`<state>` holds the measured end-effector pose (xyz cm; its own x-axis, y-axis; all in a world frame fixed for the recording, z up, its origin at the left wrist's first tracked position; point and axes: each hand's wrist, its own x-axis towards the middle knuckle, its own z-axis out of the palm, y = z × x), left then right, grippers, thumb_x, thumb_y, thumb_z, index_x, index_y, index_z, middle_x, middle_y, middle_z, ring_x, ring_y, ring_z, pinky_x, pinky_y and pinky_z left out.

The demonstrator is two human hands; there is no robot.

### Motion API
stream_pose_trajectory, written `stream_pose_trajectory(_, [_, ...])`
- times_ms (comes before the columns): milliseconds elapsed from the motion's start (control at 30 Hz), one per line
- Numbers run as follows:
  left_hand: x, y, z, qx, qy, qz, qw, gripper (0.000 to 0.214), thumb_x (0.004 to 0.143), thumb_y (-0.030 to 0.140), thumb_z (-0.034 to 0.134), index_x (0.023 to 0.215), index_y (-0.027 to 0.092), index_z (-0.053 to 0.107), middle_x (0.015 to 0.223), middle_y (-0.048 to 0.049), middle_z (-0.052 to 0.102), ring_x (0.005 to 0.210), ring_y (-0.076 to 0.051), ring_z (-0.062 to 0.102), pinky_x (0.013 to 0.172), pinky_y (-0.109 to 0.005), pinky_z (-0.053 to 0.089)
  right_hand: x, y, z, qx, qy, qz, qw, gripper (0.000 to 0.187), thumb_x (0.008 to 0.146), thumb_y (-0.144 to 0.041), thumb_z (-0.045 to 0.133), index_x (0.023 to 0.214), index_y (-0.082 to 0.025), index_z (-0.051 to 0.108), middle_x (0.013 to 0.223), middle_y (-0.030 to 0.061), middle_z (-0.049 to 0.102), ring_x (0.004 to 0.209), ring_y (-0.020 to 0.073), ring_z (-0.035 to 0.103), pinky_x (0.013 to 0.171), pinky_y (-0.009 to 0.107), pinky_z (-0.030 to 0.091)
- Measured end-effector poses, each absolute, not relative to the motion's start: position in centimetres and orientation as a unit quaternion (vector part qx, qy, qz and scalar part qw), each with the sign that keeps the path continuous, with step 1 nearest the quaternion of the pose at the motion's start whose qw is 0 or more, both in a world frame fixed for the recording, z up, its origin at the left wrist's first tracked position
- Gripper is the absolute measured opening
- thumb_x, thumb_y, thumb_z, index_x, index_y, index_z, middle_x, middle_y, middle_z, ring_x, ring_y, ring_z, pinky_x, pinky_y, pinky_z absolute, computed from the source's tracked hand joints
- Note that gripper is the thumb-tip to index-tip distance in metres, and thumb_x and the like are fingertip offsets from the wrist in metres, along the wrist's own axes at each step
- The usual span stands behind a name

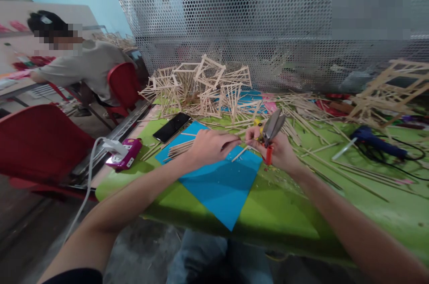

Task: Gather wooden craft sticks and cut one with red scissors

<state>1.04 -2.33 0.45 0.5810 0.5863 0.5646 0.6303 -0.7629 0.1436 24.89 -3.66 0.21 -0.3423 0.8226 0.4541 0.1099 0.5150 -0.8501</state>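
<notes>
My left hand point(209, 145) pinches a thin wooden stick point(241, 152) over a blue sheet point(217, 185) on the green table point(284, 217). My right hand point(279, 150) grips red-handled shears point(272, 132), their grey blades open and pointing up, right beside the stick's end. A small bundle of cut sticks point(179, 148) lies on the blue sheet, left of my left hand.
A heap of stick frames point(201, 87) stands at the back, before a perforated metal screen. A black phone point(171, 126), a pink power strip point(124, 154), a blue glue gun point(378, 141) and loose sticks lie around. A seated person point(83, 67) and red chairs point(40, 141) are at left.
</notes>
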Motion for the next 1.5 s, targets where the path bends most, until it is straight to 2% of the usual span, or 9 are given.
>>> stream_pose_trajectory(200, [1.1,-2.6,0.8,-0.894,-0.344,-0.286,0.017,0.036,0.109,0.044,0.049,0.103,0.028,0.08,0.093,-0.0022,0.082,0.077,-0.017,0.072,0.062,-0.027,0.037,25.2,-3.4,-0.2,-0.278,-0.702,0.439,0.487,0.035,0.088,-0.039,0.083,0.095,-0.027,0.051,0.09,0.0,0.059,0.08,0.0162,0.057,0.074,0.033,0.052])
stream_pose_trajectory(433, [0.9,-1.7,0.5,-0.895,-0.322,-0.309,-0.013,0.033,0.111,0.032,0.042,0.12,0.02,0.071,0.122,-0.0079,0.078,0.099,-0.021,0.073,0.077,-0.03,0.05,25.1,-3.5,-0.4,-0.304,-0.677,0.439,0.507,0.037,0.083,-0.04,0.088,0.096,-0.026,0.057,0.097,0.0014,0.063,0.087,0.0173,0.064,0.079,0.033,0.057])
stream_pose_trajectory(600, [0.8,-1.6,1.0,-0.897,-0.314,-0.3,-0.078,0.035,0.112,0.03,0.035,0.127,0.017,0.063,0.104,-0.0079,0.077,0.085,-0.018,0.069,0.074,-0.03,0.049,24.6,-3.7,-0.5,-0.332,-0.667,0.41,0.526,0.037,0.079,-0.042,0.091,0.095,-0.026,0.062,0.093,0.0016,0.067,0.084,0.0182,0.068,0.08,0.035,0.061])
stream_pose_trajectory(733, [0.6,-1.7,1.1,-0.892,-0.31,-0.315,-0.096,0.033,0.112,0.029,0.036,0.112,0.02,0.068,0.092,-0.0023,0.077,0.074,-0.014,0.066,0.068,-0.027,0.045,24.1,-3.9,-0.3,-0.356,-0.653,0.372,0.555,0.037,0.081,-0.045,0.089,0.095,-0.026,0.061,0.1,0.0039,0.072,0.088,0.0202,0.07,0.08,0.037,0.062])
stream_pose_trajectory(833, [0.7,-1.8,1.0,-0.888,-0.314,-0.321,-0.1,0.033,0.111,0.031,0.04,0.102,0.02,0.07,0.091,-0.0022,0.077,0.068,-0.012,0.063,0.064,-0.027,0.042,23.6,-4.1,-0.1,-0.343,-0.641,0.385,0.569,0.038,0.081,-0.046,0.089,0.097,-0.026,0.061,0.104,0.005,0.074,0.096,0.0232,0.073,0.085,0.041,0.063])
stream_pose_trajectory(967, [1.0,-1.9,0.9,-0.892,-0.303,-0.314,-0.12,0.029,0.109,0.03,0.044,0.105,0.019,0.071,0.097,-0.0042,0.079,0.07,-0.012,0.065,0.065,-0.026,0.045,23.1,-4.3,0.0,-0.346,-0.612,0.397,0.59,0.037,0.078,-0.043,0.091,0.094,-0.026,0.062,0.095,0.0035,0.074,0.091,0.023,0.075,0.085,0.042,0.065])
stream_pose_trajectory(1100, [1.2,-2.2,1.2,-0.882,-0.299,-0.324,-0.166,0.035,0.108,0.03,0.045,0.094,0.018,0.074,0.085,-0.0032,0.078,0.061,-0.01,0.062,0.06,-0.024,0.043,23.1,-3.9,0.0,-0.327,-0.61,0.427,0.582,0.037,0.079,-0.043,0.091,0.093,-0.026,0.061,0.097,0.0037,0.074,0.092,0.0234,0.075,0.085,0.043,0.065])
stream_pose_trajectory(1300, [1.5,-2.3,1.4,-0.873,-0.318,-0.319,-0.188,0.035,0.108,0.034,0.049,0.094,0.017,0.077,0.085,-0.0039,0.079,0.058,-0.01,0.059,0.056,-0.023,0.04,23.5,-3.4,0.1,-0.357,-0.6,0.373,0.61,0.037,0.08,-0.044,0.089,0.091,-0.027,0.058,0.095,0.0026,0.074,0.089,0.0215,0.074,0.085,0.041,0.064])
stream_pose_trajectory(1500, [1.2,-1.7,1.7,-0.857,-0.324,-0.325,-0.234,0.033,0.107,0.03,0.048,0.092,0.017,0.074,0.086,-0.0032,0.078,0.058,-0.01,0.057,0.056,-0.023,0.04,24.7,-2.7,0.4,-0.392,-0.577,0.337,0.632,0.035,0.084,-0.048,0.085,0.092,-0.027,0.058,0.089,0.0018,0.071,0.07,0.0178,0.066,0.068,0.036,0.059])
